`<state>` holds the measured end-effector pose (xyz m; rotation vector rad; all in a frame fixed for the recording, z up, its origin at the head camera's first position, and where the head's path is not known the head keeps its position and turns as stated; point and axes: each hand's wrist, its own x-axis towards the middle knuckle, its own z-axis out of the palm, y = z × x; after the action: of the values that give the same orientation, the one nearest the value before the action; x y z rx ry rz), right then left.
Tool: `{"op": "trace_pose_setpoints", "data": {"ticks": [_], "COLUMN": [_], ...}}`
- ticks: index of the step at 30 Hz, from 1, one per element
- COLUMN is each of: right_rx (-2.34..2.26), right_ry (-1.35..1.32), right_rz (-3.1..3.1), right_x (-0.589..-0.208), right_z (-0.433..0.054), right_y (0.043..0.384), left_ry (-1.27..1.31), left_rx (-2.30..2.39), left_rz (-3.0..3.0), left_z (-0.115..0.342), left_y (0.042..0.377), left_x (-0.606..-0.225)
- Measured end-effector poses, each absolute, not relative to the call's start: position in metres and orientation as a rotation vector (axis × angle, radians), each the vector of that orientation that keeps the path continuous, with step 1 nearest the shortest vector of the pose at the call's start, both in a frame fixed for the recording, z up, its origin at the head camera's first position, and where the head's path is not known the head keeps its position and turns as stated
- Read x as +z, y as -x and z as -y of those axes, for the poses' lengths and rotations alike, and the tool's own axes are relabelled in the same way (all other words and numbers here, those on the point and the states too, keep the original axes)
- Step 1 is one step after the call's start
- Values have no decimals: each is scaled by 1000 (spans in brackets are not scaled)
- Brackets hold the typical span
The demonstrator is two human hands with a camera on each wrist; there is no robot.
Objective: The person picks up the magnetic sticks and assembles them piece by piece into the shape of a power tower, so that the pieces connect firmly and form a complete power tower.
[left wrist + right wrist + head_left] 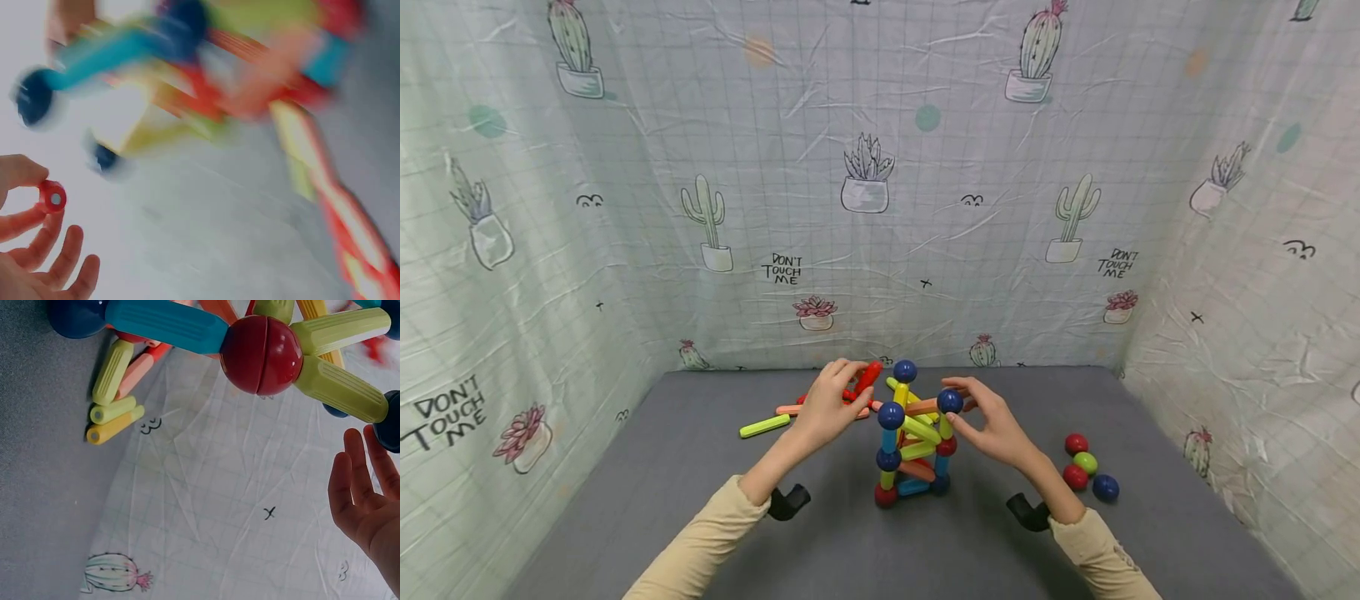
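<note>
A tower of coloured magnetic rods and balls stands on the table, with a red ball [886,497] at its front left foot. To its left my left hand [831,404] pinches a red magnetic rod [868,378] between thumb and fingertips, raised near the tower's top. The rod's round end with a pale magnet shows in the left wrist view. My right hand [996,421] holds the dark blue ball [950,401] at the tower's upper right, thumb below and fingers above. In the right wrist view, fingertips touch that ball [389,422] at a lime rod's end [344,390].
Loose rods, among them a lime rod [765,426], lie behind and left of the tower. Several balls, including a green ball [1086,462] and a blue ball [1106,488], sit on the right of the grey table [835,558]. A patterned curtain [910,242] encloses the back and sides.
</note>
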<state>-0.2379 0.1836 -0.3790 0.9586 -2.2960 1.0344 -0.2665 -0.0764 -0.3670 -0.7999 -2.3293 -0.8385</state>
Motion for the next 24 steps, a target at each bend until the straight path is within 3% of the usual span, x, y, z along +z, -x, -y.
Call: {"op": "trace_pose_setpoints", "data": {"ticks": [7,24], "right_rx": [1017,1083], "right_ry": [-969,-915], "right_rz": [2285,2279], "right_x": [-386,-390], "right_z": [-188,-189], "right_y": [244,244], "left_ry": [1180,1031], "left_rx": [-926,-437], "left_rz": [2211,2414], "left_z": [40,27], "left_y": [235,232], "left_x": [-345,-348]}}
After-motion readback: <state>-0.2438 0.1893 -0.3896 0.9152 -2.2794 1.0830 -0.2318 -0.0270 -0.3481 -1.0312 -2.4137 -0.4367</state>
